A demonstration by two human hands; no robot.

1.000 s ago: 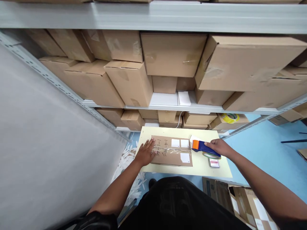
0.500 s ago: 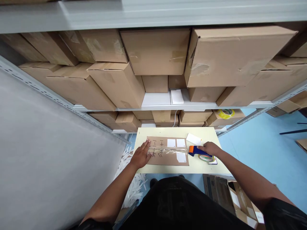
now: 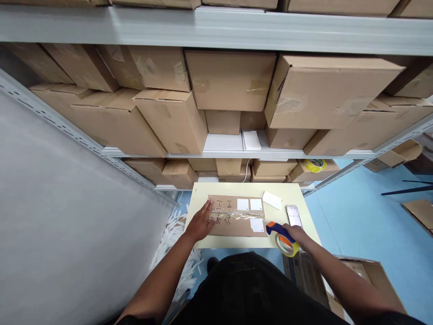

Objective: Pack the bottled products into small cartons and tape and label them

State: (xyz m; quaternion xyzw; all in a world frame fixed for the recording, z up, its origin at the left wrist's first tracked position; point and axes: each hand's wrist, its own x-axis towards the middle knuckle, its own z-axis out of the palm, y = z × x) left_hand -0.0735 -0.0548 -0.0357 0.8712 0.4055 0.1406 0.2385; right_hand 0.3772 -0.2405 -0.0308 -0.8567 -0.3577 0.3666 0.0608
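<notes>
On the pale table lies a flat cardboard box (image 3: 238,228) with handwriting, white labels and a strip of clear tape across its middle. My left hand (image 3: 200,222) rests on the box's left end, fingers stretched out. My right hand (image 3: 296,234) grips a blue and orange tape dispenser (image 3: 280,229) carrying a yellow roll. The dispenser is at the right of the box, near the table's front edge. Just beyond my right hand a phone (image 3: 294,215) lies on the table. A small white box (image 3: 272,200) sits behind it to the left.
The table (image 3: 203,189) stands against shelves stacked with cardboard boxes (image 3: 233,81). A yellow tape roll (image 3: 315,165) rests on a low-shelf box at the right. White paper strips (image 3: 176,243) cover the floor at left. An open carton (image 3: 379,275) stands below my right arm.
My right hand has moved the tape dispenser toward me and tilted it, so the roll's side shows. The phone is now uncovered. My left hand stays on the box.
</notes>
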